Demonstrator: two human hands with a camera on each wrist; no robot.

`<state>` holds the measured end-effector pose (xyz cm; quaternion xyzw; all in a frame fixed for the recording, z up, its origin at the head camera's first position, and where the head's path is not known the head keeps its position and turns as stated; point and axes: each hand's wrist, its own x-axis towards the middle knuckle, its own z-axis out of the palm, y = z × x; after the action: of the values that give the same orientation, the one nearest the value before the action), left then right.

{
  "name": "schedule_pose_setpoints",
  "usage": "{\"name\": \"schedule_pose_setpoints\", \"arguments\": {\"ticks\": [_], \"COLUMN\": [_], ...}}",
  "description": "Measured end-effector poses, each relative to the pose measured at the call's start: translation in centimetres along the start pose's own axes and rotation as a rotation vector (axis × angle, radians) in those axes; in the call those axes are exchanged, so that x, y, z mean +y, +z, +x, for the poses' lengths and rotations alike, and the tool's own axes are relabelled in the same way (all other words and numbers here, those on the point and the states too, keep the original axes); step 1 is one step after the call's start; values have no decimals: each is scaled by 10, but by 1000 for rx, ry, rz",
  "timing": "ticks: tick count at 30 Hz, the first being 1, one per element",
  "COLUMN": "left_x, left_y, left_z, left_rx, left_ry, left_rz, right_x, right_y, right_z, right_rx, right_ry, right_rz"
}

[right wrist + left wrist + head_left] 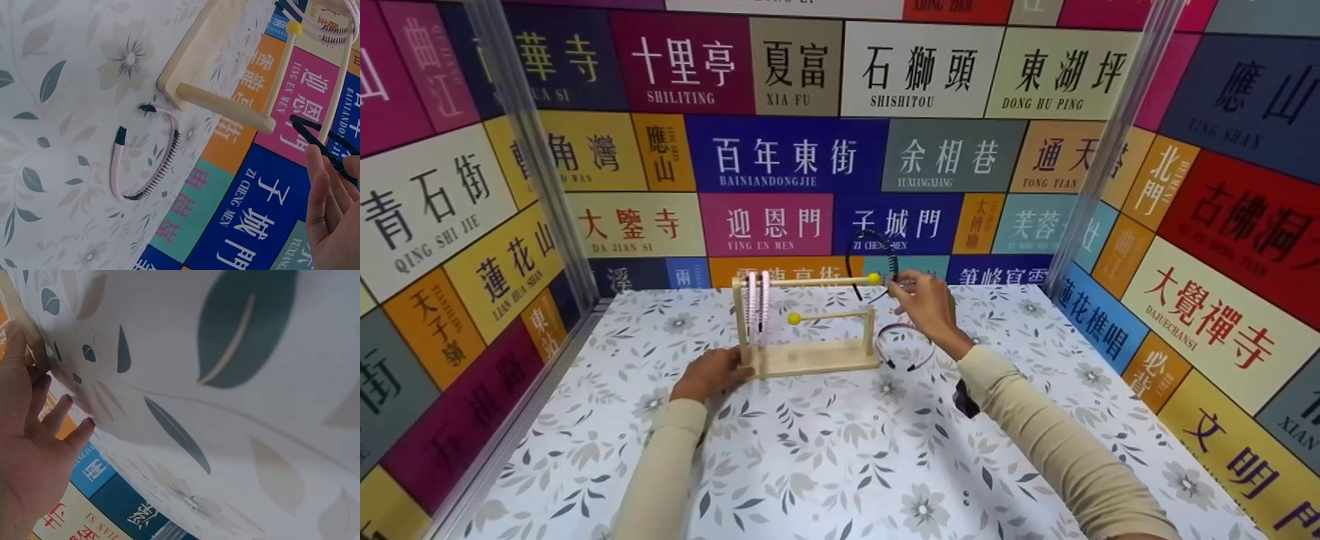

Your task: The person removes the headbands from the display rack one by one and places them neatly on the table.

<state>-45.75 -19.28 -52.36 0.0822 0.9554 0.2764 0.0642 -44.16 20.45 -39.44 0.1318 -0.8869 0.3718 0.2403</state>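
So the table [825, 457] has a white cloth with grey leaves and flowers, boxed in by walls [787, 154] covered in bright colour-block panels of Chinese characters and metal posts at the corners (busy backdrop, honestly). A wooden stand [810, 361] sits on it, pale pink headbands [757, 307] hanging at the left end of its upper rod. The right hand [928, 304] pinches a black headband [849, 262] up by that rod's yellow ball [873, 278]; can't tell if the rod goes through it. The left hand [706, 376] grips the left end of the base. The left wrist cam is mostly cloth, but shows the other fingers spread, which the head view hides. The right wrist cam clearly shows teeth and dark tips on the loose pink headband [171, 160] lying beside the stand.
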Motion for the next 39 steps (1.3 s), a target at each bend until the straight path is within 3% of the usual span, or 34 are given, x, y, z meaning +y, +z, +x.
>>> {"name": "schedule_pose_setpoints", "arguments": {"ticks": [8,17,24,39], "left_x": [0,0,3,4], "left_y": [1,2,1,-1], "left_z": [-1,-1,-2,-4], "left_rx": [13,10,-6,1], "left_ry": [26,2,-34,1], "left_rz": [21,3,-5,31], "right_x": [12,29,46,102], "right_y": [-10,-20,-29,-53], "right_z": [0,-4,-16,-49], "right_rx": [36,24,28,15], "right_ry": [-15,60,85,170], "right_rz": [-59,-60,-84,-106]}}
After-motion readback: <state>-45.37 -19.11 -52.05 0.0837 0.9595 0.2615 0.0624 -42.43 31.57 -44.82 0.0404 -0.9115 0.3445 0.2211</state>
